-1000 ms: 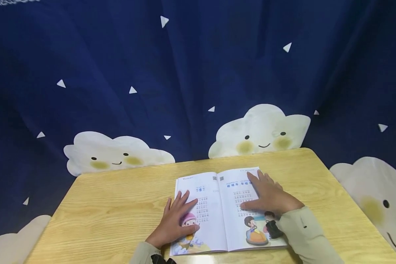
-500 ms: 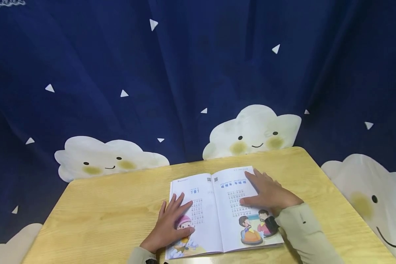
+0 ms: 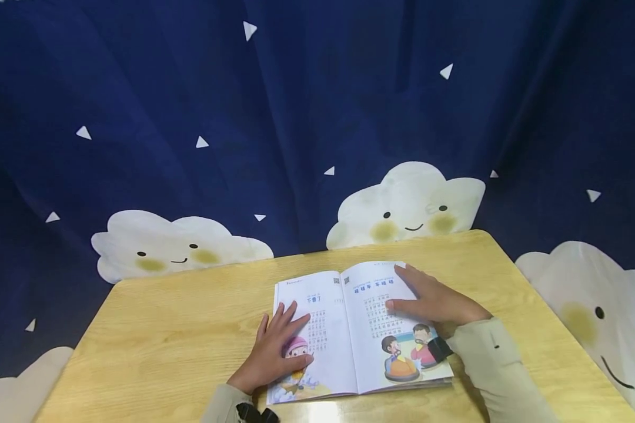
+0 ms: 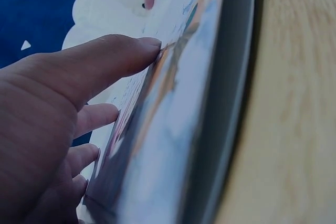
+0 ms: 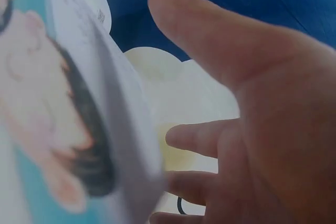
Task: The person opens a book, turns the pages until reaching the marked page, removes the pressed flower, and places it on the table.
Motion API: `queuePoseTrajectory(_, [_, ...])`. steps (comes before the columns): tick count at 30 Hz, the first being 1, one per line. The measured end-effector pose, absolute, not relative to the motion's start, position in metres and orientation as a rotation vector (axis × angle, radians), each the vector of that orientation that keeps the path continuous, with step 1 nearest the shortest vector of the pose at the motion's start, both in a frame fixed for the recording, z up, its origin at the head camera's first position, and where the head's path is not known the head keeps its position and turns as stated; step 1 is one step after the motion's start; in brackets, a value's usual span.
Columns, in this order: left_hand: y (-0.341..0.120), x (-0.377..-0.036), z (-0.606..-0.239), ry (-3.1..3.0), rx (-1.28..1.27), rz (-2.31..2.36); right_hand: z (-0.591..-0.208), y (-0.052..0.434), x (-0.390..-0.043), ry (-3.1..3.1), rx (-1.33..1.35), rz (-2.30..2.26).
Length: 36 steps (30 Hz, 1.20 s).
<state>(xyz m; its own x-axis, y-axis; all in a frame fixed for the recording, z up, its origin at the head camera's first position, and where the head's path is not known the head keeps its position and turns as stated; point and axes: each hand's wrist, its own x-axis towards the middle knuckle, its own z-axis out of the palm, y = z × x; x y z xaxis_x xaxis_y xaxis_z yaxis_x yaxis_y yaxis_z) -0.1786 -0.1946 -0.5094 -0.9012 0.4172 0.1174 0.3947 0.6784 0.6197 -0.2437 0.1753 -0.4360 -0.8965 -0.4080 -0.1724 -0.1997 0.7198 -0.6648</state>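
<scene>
An open picture book (image 3: 330, 370) with coloured drawings and printed text lies on the wooden table. My left hand (image 3: 272, 351) rests on its left page with fingers spread. In the left wrist view the thumb and fingertips of that left hand (image 4: 47, 108) touch the paper. My right hand (image 3: 438, 296) is at the outer edge of the right page, its thumb stretched over the text. Seen from the right wrist, the right hand (image 5: 273, 108) has its thumb apart from the page (image 5: 123, 108), and the other fingertips are near or behind the bowed page edge, partly hidden.
The light wooden table (image 3: 169, 335) extends on both sides of the book. Behind it hangs a dark blue curtain (image 3: 296, 106) with white triangles and smiling clouds. A black strap (image 3: 256, 413) is on the left wrist.
The head view has shifted slightly. At the right page's edge, my right hand's outer fingers have gone out of sight, and the right page bows up a little. My left hand stays on its page.
</scene>
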Motion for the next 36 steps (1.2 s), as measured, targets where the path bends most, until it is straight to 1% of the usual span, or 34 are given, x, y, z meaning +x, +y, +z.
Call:
queuePoseTrajectory(7, [-0.193, -0.180, -0.511, 2.845, 0.694, 1.052, -0.439, 0.178, -0.246, 2.569, -0.498, -1.051])
queuePoseTrajectory(13, [-0.193, -0.176, -0.509, 2.794, 0.630, 1.039, -0.442, 0.175, -0.242, 2.478, -0.495, -1.133])
queuePoseTrajectory(22, [-0.193, -0.177, -0.508, 2.822, 0.661, 1.043, -0.432, 0.182, -0.240, 2.470, -0.424, -1.130])
queuePoseTrajectory(36, [-0.196, -0.178, -0.508, 2.803, 0.667, 1.056, -0.426, 0.191, -0.244, 2.522, -0.494, -1.251])
